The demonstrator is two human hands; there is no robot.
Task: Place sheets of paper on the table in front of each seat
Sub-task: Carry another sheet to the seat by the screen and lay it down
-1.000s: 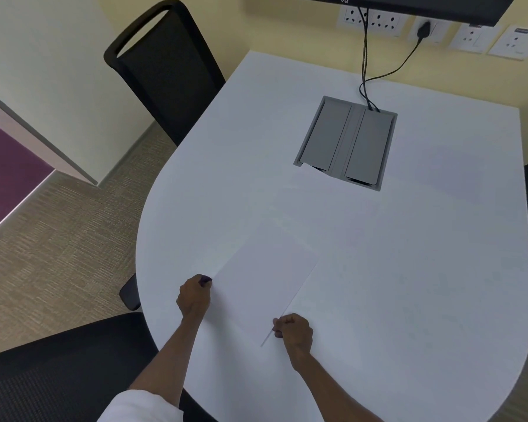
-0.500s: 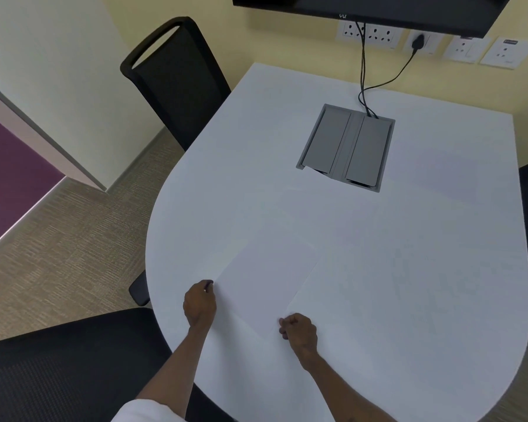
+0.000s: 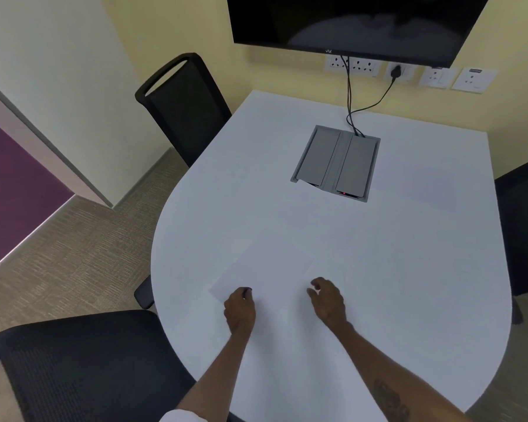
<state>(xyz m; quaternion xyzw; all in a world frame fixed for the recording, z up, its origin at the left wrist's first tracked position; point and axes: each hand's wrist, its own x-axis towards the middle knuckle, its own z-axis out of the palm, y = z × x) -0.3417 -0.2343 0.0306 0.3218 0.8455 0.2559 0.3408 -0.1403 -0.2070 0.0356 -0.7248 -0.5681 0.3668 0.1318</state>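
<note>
Now the thin white paper sheet [image 3: 265, 269] lies flat on the pale oval table [image 3: 393, 269], no longer lifted; left hand [image 3: 240, 309] fingers rest curled on its near edge, right hand [image 3: 326, 300] fingers apart, released. This seat looks served.

Evenly and softly lit, moderately bright, no harsh shadows; only faint shading under the hands [image 3: 240, 309] on the pale surface [image 3: 409, 269]. Dim reflection on the dark screen [image 3: 357, 19]. Wide-angle bending toward the edges, slight softness and compression blotches throughout
</note>
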